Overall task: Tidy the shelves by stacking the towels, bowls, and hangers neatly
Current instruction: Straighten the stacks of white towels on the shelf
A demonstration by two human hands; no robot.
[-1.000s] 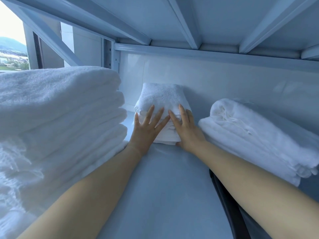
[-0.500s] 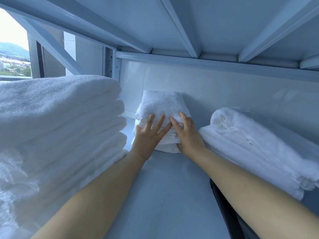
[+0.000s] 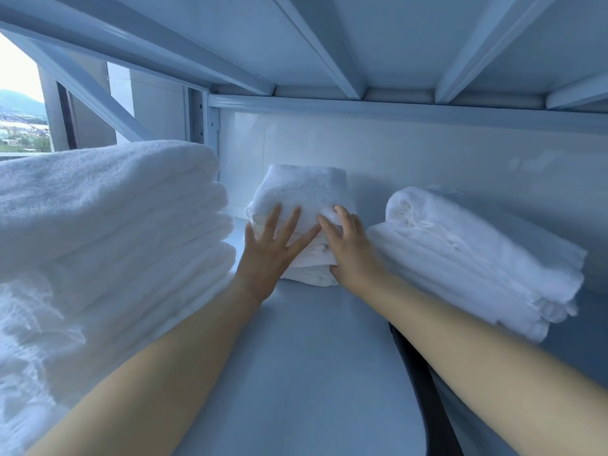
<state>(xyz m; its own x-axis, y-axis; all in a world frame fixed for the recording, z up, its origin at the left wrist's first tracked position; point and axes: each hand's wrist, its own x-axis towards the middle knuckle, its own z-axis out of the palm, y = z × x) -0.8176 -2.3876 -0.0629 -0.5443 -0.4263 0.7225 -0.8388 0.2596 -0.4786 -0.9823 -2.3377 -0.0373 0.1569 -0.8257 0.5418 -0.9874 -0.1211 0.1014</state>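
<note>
A small stack of folded white towels (image 3: 304,189) stands at the back middle of the shelf (image 3: 296,357), against the rear wall. My left hand (image 3: 266,255) lies flat on the stack's front face, fingers straight and spread. My right hand (image 3: 348,251) presses the same face beside it, its fingertips bent a little into the top towel's front edge. A tall pile of thick white towels (image 3: 98,232) fills the left side. Another folded white towel pile (image 3: 477,258) lies on the right.
The underside of the shelf above (image 3: 378,44) with its ribs hangs close overhead. A dark curved object (image 3: 418,383) lies under my right forearm at the shelf's right front. A window (image 3: 19,120) shows at far left behind the frame post.
Both hands have stayed on the small stack's front. The right hand's fingertips have bent slightly into the top towel. The camera has shifted a little.
</note>
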